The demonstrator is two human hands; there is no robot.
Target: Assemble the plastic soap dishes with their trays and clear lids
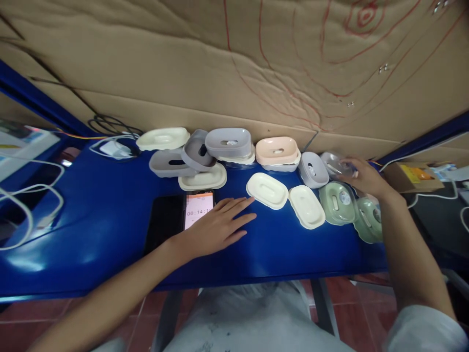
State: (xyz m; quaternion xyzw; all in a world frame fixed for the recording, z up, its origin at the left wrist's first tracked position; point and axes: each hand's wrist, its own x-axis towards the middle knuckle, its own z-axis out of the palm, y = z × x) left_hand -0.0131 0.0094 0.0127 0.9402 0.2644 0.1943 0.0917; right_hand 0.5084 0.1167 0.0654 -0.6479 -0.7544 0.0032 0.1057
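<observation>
My right hand (362, 177) is at the back right, its fingers curled over the edge of a clear plastic lid (331, 164). My left hand (223, 226) is held palm down over the blue table with fingers spread, holding nothing. Its fingertips are near a cream oval tray (266, 190). Another cream tray (307, 206) is to the right of that one. Two green soap boxes (335, 203) with clear covers lie below my right hand, the outer one partly hidden by my forearm. A grey soap dish (314, 169) stands left of the lid.
Along the cardboard wall (146, 73) sit grey dishes (229, 142), a peach dish (277, 150) and cream pieces (164, 139). A phone (199, 205) showing a timer lies beside a black flat object (164, 220). Cables and a white charger (116, 148) are at left; a cardboard box (412, 177) is at right.
</observation>
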